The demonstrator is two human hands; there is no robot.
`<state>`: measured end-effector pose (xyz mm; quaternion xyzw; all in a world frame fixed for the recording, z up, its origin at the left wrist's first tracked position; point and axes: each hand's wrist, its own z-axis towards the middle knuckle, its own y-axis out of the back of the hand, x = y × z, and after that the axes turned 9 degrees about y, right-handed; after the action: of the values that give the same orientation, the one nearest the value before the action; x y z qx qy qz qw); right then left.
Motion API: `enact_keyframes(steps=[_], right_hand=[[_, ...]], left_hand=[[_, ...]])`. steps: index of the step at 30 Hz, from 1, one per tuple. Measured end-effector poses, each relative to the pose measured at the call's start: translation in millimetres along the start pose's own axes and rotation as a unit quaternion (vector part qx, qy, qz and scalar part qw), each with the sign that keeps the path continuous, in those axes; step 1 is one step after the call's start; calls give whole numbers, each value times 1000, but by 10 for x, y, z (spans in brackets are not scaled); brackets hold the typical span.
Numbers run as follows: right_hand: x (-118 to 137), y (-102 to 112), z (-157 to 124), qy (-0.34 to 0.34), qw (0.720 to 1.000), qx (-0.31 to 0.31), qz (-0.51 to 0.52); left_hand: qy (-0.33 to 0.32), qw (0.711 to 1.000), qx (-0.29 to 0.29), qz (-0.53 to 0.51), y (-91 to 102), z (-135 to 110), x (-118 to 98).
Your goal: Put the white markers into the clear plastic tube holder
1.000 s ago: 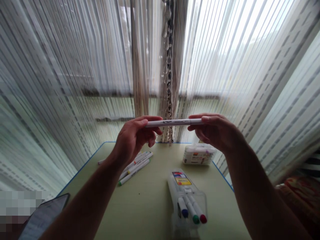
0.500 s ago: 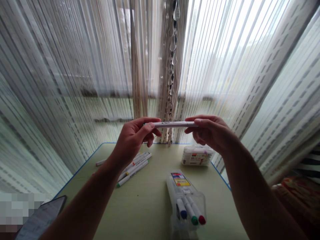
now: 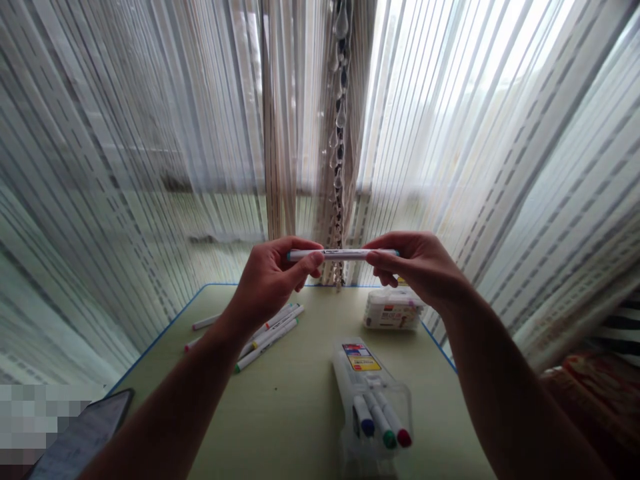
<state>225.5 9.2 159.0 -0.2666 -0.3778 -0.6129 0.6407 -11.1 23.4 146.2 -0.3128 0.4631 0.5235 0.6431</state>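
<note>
A white marker with teal ends is held level above the far part of the table. My left hand pinches it near its left end, thumb in front and fingers behind. Toward the other end, my right hand grips it in the same way, and the teal tip shows past the thumb. Below my left hand lie several loose white markers with coloured ends. Nearer to me, a clear plastic marker case lies with its lid end open, showing blue, green and red marker ends.
A second clear case with a printed label stands at the back right of the pale green table. A phone or tablet lies at the left edge. Striped sheer curtains and a bead string hang behind.
Both hands have shifted their hold inward along the marker, so its teal ends now show on both sides. The marker sits slightly lower and more level.
</note>
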Motion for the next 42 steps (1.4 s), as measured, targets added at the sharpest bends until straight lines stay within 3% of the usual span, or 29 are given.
enact_keyframes(steps=[20,42], right_hand=[[51,51,-1,-25,999,-7,41],[77,134,2,-31,988,24,146]], left_hand=[[9,999,30,-20,7,5,-46],[46,980,84,-176,69,25,-37]])
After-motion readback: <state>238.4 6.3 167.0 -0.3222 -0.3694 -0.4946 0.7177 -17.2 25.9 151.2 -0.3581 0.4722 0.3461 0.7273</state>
